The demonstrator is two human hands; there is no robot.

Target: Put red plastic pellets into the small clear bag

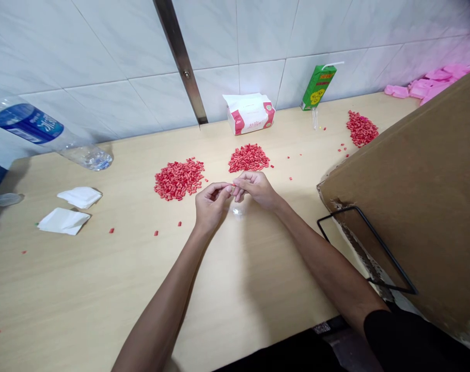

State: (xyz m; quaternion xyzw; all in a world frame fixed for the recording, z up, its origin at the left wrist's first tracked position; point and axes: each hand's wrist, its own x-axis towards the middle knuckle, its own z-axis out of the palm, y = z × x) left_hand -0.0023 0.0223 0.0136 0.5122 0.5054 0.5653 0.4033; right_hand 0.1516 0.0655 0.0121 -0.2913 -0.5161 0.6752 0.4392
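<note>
while both hands meet over the table [219,320], the small red piece [234,185] sits at their fingertips: approx. 1-2 o'clock from the l. hand [212,204], 9 o'clock from the r. hand [258,190]. neither hand is clearly nearer; both appear to touch it. long axis: can't tell, fingertips cover most of it. grip: thumb + index closed to a fine pinch on each side, w/ the one red piece apparently between; no gap visible.

dirs. below are from the pinch, 12 = top of view. qty. check:

red piles, 3: left pile [178,179] at 9, nearer the l. hand; middle pile [249,157] at 1, just beyond the r. hand; far pile [362,128] at 2, well apart. pcs. per pile overlap, no count poss.

stray red pcs. [156,233]: 3 in a loose row at approx. 8; smaller bits elsewhere.

clear item [237,210]: 1, at 6, below the hands; type can't tell.

folded tissues [80,197]: 2, at approx. 9.

tissue pack [252,116]: 1, 12-1.

green drink carton [317,89]: 1, w/ straw, 1-2.

blue-labelled bottle [45,129]: 1, approx. 10.
</note>
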